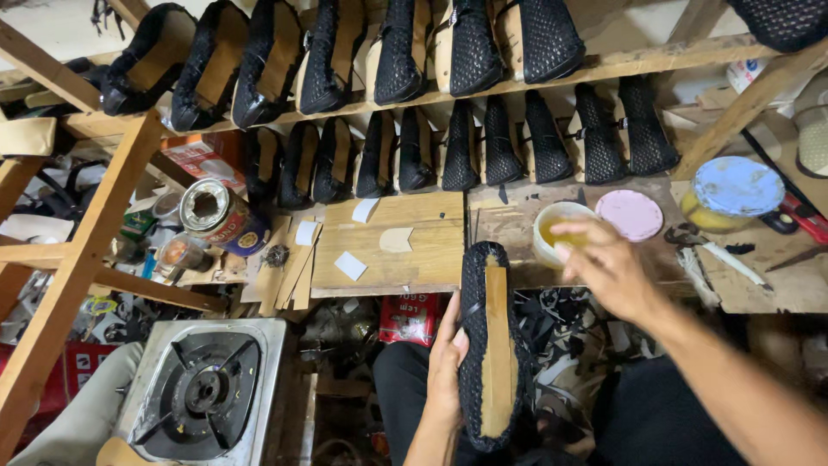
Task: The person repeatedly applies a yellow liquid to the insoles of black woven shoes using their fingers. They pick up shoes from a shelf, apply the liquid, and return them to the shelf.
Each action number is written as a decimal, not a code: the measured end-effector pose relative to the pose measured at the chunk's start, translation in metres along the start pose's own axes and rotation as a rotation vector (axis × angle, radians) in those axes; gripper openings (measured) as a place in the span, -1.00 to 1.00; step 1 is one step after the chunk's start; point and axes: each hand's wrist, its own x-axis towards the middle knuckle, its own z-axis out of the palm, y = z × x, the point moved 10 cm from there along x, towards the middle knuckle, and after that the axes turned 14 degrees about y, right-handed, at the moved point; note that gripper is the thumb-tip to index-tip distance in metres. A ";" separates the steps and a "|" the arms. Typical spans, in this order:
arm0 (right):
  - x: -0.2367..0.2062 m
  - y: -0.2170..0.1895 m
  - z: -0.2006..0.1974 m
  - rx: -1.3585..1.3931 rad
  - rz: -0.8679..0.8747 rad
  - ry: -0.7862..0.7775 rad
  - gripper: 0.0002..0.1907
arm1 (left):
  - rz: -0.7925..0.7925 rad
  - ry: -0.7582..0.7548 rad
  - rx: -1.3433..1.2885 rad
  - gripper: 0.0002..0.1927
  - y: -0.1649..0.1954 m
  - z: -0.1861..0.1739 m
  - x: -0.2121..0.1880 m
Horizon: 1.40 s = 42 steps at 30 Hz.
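Wooden racks of black woven shoe uppers (483, 138) fill the wall above a cluttered desk (388, 242). Below its edge, the left hand (446, 362) has its grip closed along the side of a black woven shoe (493, 345), sole-side up. The right hand (608, 263) reaches over a white cup of yellow glue (556, 231), fingers loosely curled, holding nothing visible.

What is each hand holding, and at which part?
The left hand holds a black woven shoe, sole up, by its left side near the middle. The right hand holds nothing that shows; its fingers are at a white cup of yellow liquid.
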 end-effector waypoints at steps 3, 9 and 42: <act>-0.047 -0.066 -0.005 0.323 -0.121 0.020 -0.65 | -0.018 0.003 0.003 -0.07 -0.004 0.005 0.001; -0.067 -0.152 -0.015 0.118 -0.485 0.157 -0.58 | 0.072 -0.065 0.087 -0.10 0.000 0.020 -0.001; -0.094 -0.164 -0.007 0.061 -0.628 0.154 -0.58 | 0.115 0.067 0.006 -0.34 0.003 -0.001 0.010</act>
